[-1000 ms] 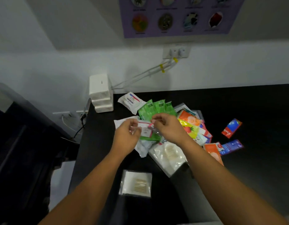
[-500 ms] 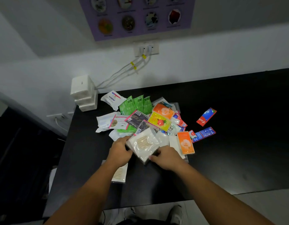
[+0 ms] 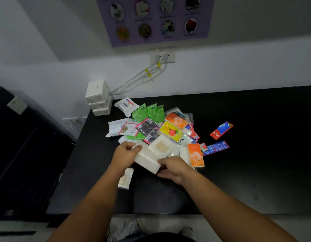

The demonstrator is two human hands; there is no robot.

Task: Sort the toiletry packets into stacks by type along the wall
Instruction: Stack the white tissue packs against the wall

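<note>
From the head view, the person leans over a black table [image 3: 256,163] with both arms stretched toward a heap of toiletry packets. The left hand [image 3: 124,154] curls its fingers round the left edge of a white pack [image 3: 146,159], and the right hand [image 3: 172,167] pinches the pack's near corner, thumb on top, so the pack sits between the two hands at the near edge of the heap. Touching its far side lies a clear packet of cotton swabs [image 3: 161,146]; whether either hand also holds this one, I cannot tell. A second swab packet [image 3: 125,179] lies flat under the left wrist. Just right of the right hand stands out an orange packet [image 3: 195,155], and further right, well apart from the heap, lie a blue sachet [image 3: 217,147] and a red sachet [image 3: 221,130]. Beyond the hands the heap shows a yellow packet [image 3: 171,131], dark sachets with pink edges [image 3: 147,126] and a fan of green sachets [image 3: 148,110]. Far beyond the left hand, white boxes [image 3: 98,97] are stacked against the wall, with a white wrapped packet [image 3: 126,106] just beside them.
</note>
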